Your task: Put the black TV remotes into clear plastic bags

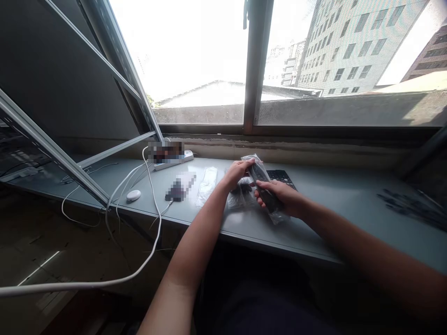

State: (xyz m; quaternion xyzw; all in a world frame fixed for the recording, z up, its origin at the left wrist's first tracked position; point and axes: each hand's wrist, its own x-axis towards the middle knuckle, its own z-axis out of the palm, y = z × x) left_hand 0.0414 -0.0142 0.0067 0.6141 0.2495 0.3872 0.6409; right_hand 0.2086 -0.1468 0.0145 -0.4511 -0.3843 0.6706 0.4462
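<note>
Both hands hold a black remote control (262, 179) wrapped in a clear plastic bag (279, 215) just above a grey desk (328, 232). My right hand (281, 197) grips the remote's lower half, fingers closed round it. My left hand (238, 171) pinches the bag's upper end at the remote's top. A second dark remote (283, 177) lies flat on the desk behind my right hand. Clear plastic bags (206, 185) lie on the desk to the left of my hands.
A white power strip (174, 161) sits at the back by the window, with white cables (153, 195) trailing over the desk's front edge. A small white round device (133, 195) lies at the left. Metal frame bars (52, 149) slant across the left. Dark items (408, 204) lie far right.
</note>
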